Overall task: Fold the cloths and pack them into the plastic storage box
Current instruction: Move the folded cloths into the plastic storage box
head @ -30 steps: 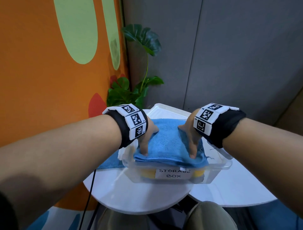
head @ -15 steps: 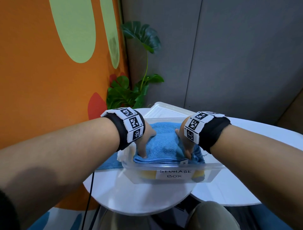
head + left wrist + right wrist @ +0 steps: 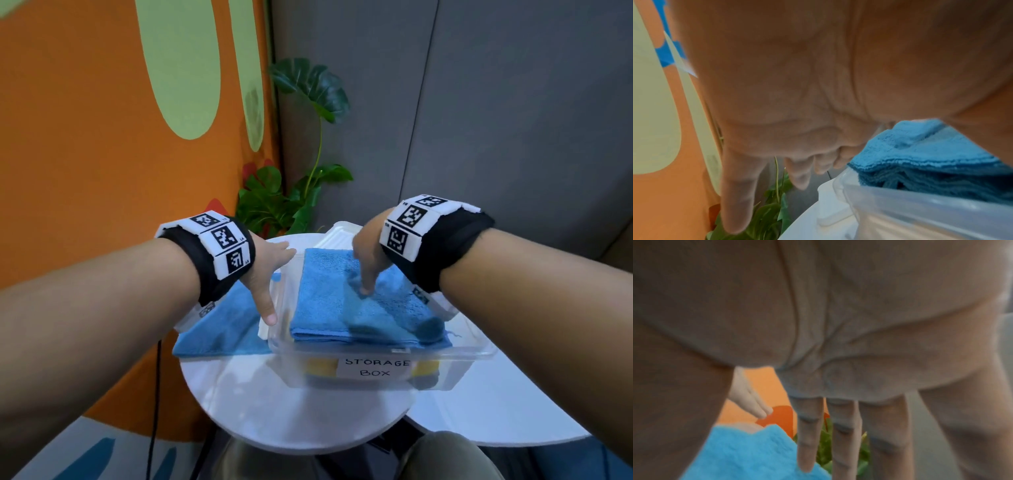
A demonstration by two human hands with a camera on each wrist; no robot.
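A clear storage box [image 3: 455,373] with a "STORAGE BOX" label stands on a round white table [image 3: 274,411]. A folded blue cloth [image 3: 329,308] lies on top inside it, over something yellow [image 3: 320,366]. My left hand [image 3: 277,277] hovers open at the box's left rim, fingers spread and holding nothing. My right hand [image 3: 363,270] is open above the cloth, one fingertip touching it. In the left wrist view the folded blue cloth [image 3: 920,154] sits above the box wall [image 3: 910,216]. The right wrist view shows straight fingers [image 3: 807,434] over the blue cloth [image 3: 748,454].
A second blue cloth [image 3: 222,329] lies spread on the table left of the box. A white lid [image 3: 337,236] sits behind the box. A second white table [image 3: 496,411] adjoins on the right. A plant [image 3: 301,192], an orange wall and a black cable [image 3: 154,394] are at the left.
Both hands have lifted from pressing the folded blue cloth. My left hand moved left to the box's rim; my right hand rose, keeping a fingertip on the cloth.
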